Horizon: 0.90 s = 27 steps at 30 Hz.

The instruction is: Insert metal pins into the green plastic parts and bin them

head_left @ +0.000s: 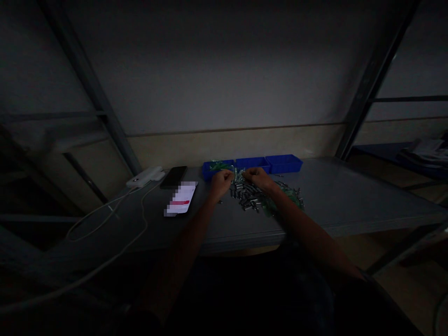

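My left hand (221,181) is closed in a pinch in front of the left blue bin (207,173). Facing it, my right hand (258,178) is also closed, fingertips together, in front of the middle blue bin (253,163). Shiny, pale small pieces (239,175) lie between the two hands; the dim light hides what exactly each pinch holds. Below the hands a pile of small metal cylinders (249,196) spreads over the grey table (224,224). Green pieces (269,205) mix into the pile, partly behind my right forearm. More green pieces (220,165) are in the left bin.
A third blue bin (284,163) stands at the right of the row. On the left lie a lit phone (182,198), a dark phone (174,176) and a white device (145,177) with white cables (143,210). The wall rises behind the table.
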Motion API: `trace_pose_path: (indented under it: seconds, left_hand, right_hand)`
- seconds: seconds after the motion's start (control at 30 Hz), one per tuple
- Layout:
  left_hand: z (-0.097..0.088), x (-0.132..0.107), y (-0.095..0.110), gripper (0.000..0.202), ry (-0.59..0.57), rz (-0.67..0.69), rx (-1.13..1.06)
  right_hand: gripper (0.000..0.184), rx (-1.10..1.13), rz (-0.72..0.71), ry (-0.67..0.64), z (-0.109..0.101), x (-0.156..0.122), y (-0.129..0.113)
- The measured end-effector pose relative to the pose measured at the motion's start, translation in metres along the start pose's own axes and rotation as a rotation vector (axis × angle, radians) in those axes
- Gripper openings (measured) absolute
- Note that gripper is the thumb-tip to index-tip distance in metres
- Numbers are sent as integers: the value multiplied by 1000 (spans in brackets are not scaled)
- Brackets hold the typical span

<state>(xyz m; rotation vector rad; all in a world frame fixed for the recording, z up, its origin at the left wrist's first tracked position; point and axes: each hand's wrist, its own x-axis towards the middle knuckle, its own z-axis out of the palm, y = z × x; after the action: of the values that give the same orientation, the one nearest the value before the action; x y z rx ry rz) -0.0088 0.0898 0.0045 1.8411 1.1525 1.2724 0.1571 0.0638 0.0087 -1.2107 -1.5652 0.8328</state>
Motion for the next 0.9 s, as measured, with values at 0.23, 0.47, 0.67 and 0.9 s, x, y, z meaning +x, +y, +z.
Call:
trace_pose_path:
  seconds: [0.23,0.47,0.67,0.9]
  left_hand:
    - [2,0,-1,13,-66,-68,-93]
    - [-2,-6,5,24,-116,28,-32]
    - [0,-4,2,21,-52,24,12]
    - [-2,-4,5,23,-74,45,65]
  right_hand:
    - [42,70,55,11,-2,-1,0]
    - [44,99,65,-37,-3,-1,0]
    - [46,26,74,-126,-5,-6,-6]
    - [52,-142,22,-126,-4,-10,-11]
